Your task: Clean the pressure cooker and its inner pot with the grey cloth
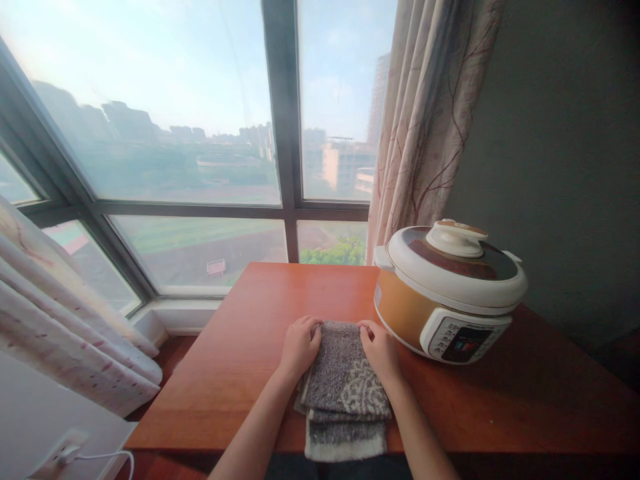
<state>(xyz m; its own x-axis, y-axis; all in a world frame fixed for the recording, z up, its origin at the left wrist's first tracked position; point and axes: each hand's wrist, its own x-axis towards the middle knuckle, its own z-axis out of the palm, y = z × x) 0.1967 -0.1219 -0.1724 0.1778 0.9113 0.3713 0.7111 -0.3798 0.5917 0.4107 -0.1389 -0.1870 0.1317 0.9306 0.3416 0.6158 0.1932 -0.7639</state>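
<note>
A folded grey cloth with a pale patterned patch lies on the red-brown wooden table, its near end hanging over the table's front edge. My left hand grips the cloth's far left corner, fingers curled over its edge. At the far right corner my right hand holds the cloth the same way. Both forearms reach in from the bottom of the view.
A white and orange electric pressure cooker with its lid on stands just right of my right hand. Behind the table are a large window and a patterned curtain. Another curtain hangs at left, above a wall socket.
</note>
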